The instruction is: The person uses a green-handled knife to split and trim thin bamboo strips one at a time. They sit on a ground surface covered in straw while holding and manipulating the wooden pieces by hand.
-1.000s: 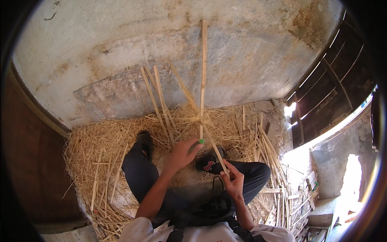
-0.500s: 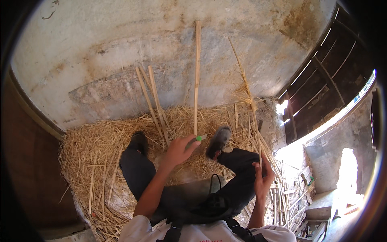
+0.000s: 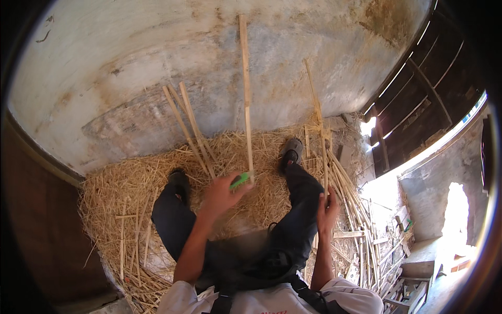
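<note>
My left hand (image 3: 219, 194), slightly blurred, is closed around a green-handled knife (image 3: 240, 180) in front of me. The lower end of a pale wooden strip (image 3: 246, 89), which leans upright on the wall, comes down beside the knife; whether they touch I cannot tell. On the right, my right hand (image 3: 328, 213) grips the near end of a long thin bamboo strip (image 3: 324, 166). That strip points away from me toward the wall, and a tuft of curled shavings (image 3: 317, 124) clings near its middle.
Two or three more strips (image 3: 191, 118) lean on the stained wall (image 3: 157, 63) at the left. Straw-like shavings (image 3: 120, 183) cover the floor around my shoes. A bundle of strips (image 3: 361, 206) lies right of my right leg, with a wooden frame (image 3: 413, 293) beyond.
My right foot has swung forward, straightening that leg. The right hand and its bamboo strip have shifted left. My left hand has moved a little left, and more of the green handle shows.
</note>
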Motion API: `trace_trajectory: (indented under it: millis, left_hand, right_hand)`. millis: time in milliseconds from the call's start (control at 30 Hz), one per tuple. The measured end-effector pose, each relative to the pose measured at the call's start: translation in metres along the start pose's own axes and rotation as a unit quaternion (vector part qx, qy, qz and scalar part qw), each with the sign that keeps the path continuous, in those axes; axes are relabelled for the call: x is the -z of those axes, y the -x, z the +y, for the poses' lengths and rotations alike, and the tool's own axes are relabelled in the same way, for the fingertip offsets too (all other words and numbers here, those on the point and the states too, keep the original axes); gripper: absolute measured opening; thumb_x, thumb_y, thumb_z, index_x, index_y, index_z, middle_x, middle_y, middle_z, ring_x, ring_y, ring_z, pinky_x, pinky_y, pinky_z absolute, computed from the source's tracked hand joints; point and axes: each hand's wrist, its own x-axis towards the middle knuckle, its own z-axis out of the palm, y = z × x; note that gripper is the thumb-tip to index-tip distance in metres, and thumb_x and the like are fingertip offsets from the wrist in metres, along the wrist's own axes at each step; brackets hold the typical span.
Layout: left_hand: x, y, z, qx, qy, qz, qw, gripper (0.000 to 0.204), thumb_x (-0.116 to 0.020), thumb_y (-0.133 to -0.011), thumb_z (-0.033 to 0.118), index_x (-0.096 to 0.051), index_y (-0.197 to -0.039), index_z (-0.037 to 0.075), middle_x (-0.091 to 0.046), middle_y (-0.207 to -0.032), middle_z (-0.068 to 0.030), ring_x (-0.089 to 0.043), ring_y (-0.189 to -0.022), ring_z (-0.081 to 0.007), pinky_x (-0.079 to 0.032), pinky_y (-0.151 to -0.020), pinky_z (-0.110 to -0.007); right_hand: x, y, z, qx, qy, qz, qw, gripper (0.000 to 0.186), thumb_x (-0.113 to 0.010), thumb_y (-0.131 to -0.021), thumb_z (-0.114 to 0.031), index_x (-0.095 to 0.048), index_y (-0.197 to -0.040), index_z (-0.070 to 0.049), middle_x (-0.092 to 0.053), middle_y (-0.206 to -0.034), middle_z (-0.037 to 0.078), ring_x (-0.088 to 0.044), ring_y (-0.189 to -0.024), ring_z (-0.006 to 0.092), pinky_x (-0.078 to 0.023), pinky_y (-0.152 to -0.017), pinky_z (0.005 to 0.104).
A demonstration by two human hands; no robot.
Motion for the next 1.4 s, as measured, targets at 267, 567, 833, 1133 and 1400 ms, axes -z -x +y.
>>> trace_trajectory:
  millis: [267,567,833,1133,1400]
  left_hand:
    - [0.152,0.000,-0.125,0.308,-0.333,-0.128,0.882,0.052,-0.072,-0.099,0.058,-0.076,-0.088,0.008,-0.067,-0.068,-0.0124,-0.068,-0.062,-0.0274,-0.053,-0.064,-0.049]
    - [0.115,0.066,-0.326,0.289,-0.134,-0.230,0.920,0.049,-0.073,-0.093,0.044,-0.075,-0.086,-0.004,-0.063,-0.067,-0.0173,-0.059,-0.055,-0.0275,-0.046,-0.058,-0.051]
    - [0.105,0.102,-0.426,0.298,-0.229,0.082,0.923,0.050,-0.075,-0.089,0.041,-0.070,-0.088,-0.009,-0.064,-0.071,-0.0212,-0.065,-0.066,-0.0334,-0.051,-0.066,-0.051]
    - [0.123,0.114,-0.367,0.288,-0.225,0.037,0.930,0.047,-0.073,-0.093,0.041,-0.074,-0.091,-0.006,-0.068,-0.071,-0.0207,-0.072,-0.069,-0.0334,-0.054,-0.071,-0.051]
    - [0.216,0.108,-0.248,0.480,-0.211,-0.143,0.839,0.077,-0.062,-0.097,0.077,-0.078,-0.079,0.004,-0.069,-0.068,-0.0138,-0.062,-0.056,-0.0213,-0.051,-0.057,-0.044]
  right_hand:
    - [-0.033,-0.001,0.055,0.017,-0.005,0.066,0.998,0.035,-0.073,-0.101,-0.014,-0.067,-0.131,0.002,-0.049,-0.074,0.006,-0.046,-0.066,0.0180,-0.037,-0.061,0.0375]
    - [-0.048,0.002,0.035,0.038,-0.051,0.090,0.994,0.032,-0.071,-0.104,-0.015,-0.064,-0.131,0.000,-0.040,-0.071,-0.001,-0.037,-0.063,0.0113,-0.029,-0.057,0.0345]
    - [-0.057,0.001,0.034,0.041,-0.057,0.068,0.995,0.031,-0.070,-0.104,-0.014,-0.065,-0.130,0.001,-0.050,-0.078,0.006,-0.047,-0.070,0.0174,-0.036,-0.063,0.0360]
    - [-0.045,0.001,0.033,-0.019,-0.050,0.037,0.998,0.031,-0.067,-0.105,-0.012,-0.064,-0.133,0.002,-0.073,-0.107,0.021,-0.073,-0.097,0.0331,-0.055,-0.084,0.0405]
    - [-0.047,0.002,0.036,0.020,-0.030,0.045,0.998,0.034,-0.068,-0.105,-0.016,-0.064,-0.135,0.001,-0.074,-0.110,0.021,-0.074,-0.102,0.0377,-0.055,-0.089,0.0463]
